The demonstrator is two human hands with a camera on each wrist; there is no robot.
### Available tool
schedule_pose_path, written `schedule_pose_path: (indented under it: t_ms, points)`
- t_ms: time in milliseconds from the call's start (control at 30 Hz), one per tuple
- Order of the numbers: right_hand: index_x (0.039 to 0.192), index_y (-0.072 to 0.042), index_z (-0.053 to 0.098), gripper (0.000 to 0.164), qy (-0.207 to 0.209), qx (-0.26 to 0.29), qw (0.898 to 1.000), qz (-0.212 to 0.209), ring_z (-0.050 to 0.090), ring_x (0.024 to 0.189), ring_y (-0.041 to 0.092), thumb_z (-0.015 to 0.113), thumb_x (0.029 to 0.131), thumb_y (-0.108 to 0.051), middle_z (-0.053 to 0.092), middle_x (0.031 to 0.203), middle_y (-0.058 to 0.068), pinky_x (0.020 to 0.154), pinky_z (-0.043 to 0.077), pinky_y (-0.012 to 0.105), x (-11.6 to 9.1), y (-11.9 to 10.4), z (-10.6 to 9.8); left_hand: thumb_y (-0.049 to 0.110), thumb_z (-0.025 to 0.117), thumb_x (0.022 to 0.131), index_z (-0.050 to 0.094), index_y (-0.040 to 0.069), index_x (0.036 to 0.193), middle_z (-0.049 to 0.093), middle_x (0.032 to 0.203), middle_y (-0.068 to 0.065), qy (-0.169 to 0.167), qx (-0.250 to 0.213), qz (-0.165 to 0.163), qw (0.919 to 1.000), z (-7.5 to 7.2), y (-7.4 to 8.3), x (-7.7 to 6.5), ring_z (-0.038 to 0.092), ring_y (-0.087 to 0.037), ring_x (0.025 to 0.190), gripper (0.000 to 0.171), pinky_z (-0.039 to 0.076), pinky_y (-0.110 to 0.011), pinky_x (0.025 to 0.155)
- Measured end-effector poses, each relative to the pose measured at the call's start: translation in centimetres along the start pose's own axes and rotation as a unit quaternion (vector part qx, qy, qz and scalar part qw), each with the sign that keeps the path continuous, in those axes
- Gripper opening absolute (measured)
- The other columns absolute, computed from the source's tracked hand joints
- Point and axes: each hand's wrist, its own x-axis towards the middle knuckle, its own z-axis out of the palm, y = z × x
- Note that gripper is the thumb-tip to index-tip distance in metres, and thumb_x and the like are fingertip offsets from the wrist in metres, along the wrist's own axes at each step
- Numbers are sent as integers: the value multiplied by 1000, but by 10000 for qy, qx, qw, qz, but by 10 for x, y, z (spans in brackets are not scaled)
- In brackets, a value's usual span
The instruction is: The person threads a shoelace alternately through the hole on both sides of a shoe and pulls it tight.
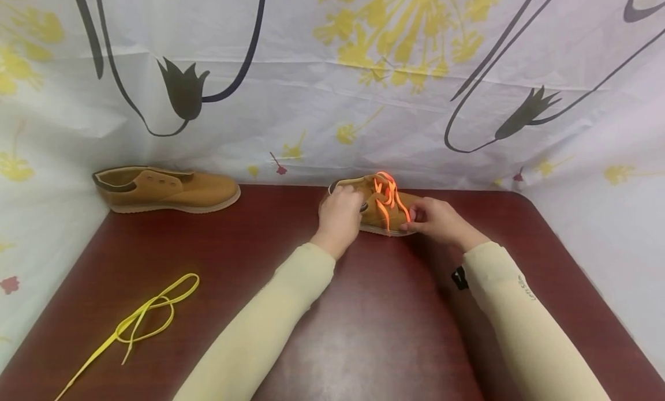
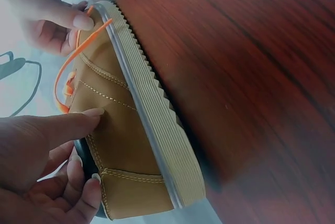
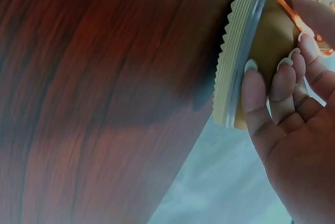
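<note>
A tan shoe (image 1: 371, 217) with a pale ridged sole (image 2: 157, 114) rests upright at the table's back edge, toe to the right. A bright orange shoelace (image 1: 391, 194) sits in its eyelets, loose ends hanging over the near side. My left hand (image 1: 340, 215) grips the shoe at its collar; in the left wrist view the thumb lies on the outer side, and the other fingers curl at the opening. Near the toe, my right hand (image 1: 440, 217) pinches one lace end between thumb and index finger. Its other fingertips touch the toe (image 3: 272, 41) in the right wrist view.
A second tan shoe (image 1: 192, 188), unlaced, stands at the back left. A yellow shoelace (image 1: 139, 314) lies loosely looped on the dark red table (image 1: 363, 332) at front left. Patterned white sheeting (image 1: 312, 101) hangs behind and along the sides. A small black item (image 1: 459, 278) shows beside the right sleeve.
</note>
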Motion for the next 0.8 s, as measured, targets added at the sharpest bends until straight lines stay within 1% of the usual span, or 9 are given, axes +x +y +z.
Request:
schedule_pose_path:
  t_ms: [133,333,433,500,600,667,733,800]
  points:
    - [80,-13,59,31,80,-52,10000,-19,49,71,17,83,83,-33,53,72,1,65,40,31,3,6,-3,19,77,89,75,17,101,70,105,0,-34,89,-37,9999,3,6,7,64,-21,106,12,58,-34,86]
    - [79,-13,58,27,242,-182,9995,76,49,68,17,80,82,-27,53,70,1,65,39,30,6,12,-9,23,77,90,74,17,105,69,110,1,-179,61,48,9998,4,13,17,62,-20,109,17,57,-33,90]
    - [79,-12,57,25,102,-170,9997,149,49,65,17,78,82,-25,53,68,1,63,39,30,7,13,-13,22,76,91,73,16,108,69,111,0,-251,-60,123,9996,6,13,18,61,-21,109,18,56,-33,91]
    - [79,-11,58,25,-23,-208,9996,187,49,65,16,78,82,-24,55,69,1,63,39,30,7,13,-15,21,75,91,73,16,110,69,111,-1,-272,-291,161,9991,6,11,15,61,-21,109,20,57,-35,91]
    - [80,-10,59,24,-169,-315,9992,200,51,64,16,78,83,-24,58,69,1,62,41,30,7,11,-18,18,73,92,73,14,113,68,110,-3,-268,-731,254,9966,4,4,8,62,-22,108,22,56,-36,92]
    - [81,-10,61,23,-185,-384,9989,217,53,65,16,78,83,-24,61,70,1,62,43,30,6,8,-20,18,71,93,72,13,116,68,113,-4,-250,-1017,322,9940,-2,-5,3,62,-22,107,24,55,-36,92]
    - [82,-9,63,23,-156,-493,9983,279,54,66,16,78,83,-27,62,70,2,61,44,30,3,3,-23,19,70,94,72,12,118,68,116,-6,-202,-1085,346,9933,-10,-17,-3,63,-24,107,26,55,-37,93]
    - [84,-9,64,24,-52,-631,9973,374,56,66,17,78,84,-29,65,72,2,60,44,30,-3,-4,-26,21,69,94,71,10,120,68,120,-7,-159,-1076,281,9937,-22,-34,-10,63,-25,109,28,55,-38,95]
